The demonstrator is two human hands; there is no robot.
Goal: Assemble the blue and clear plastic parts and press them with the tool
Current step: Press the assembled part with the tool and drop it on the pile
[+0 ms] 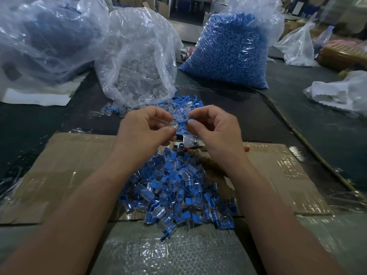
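My left hand (145, 128) pinches a small clear plastic part (173, 124) between thumb and fingers. My right hand (212, 128) holds a small blue plastic part (191, 118) close to it, a short gap between the two. Just below and behind my hands lies the metal pressing tool (186, 141) with a red handle tip (246, 149), partly hidden by my right wrist. A heap of assembled blue-and-clear pieces (178, 195) lies between my forearms on flattened cardboard (65, 175). Loose blue and clear parts (178, 104) are scattered beyond my hands.
An open bag of clear parts (139, 72) stands at the back centre. A full bag of blue parts (230, 50) stands right of it. A large crumpled bag (43, 36) fills the back left. More plastic bags (341, 92) lie at the right.
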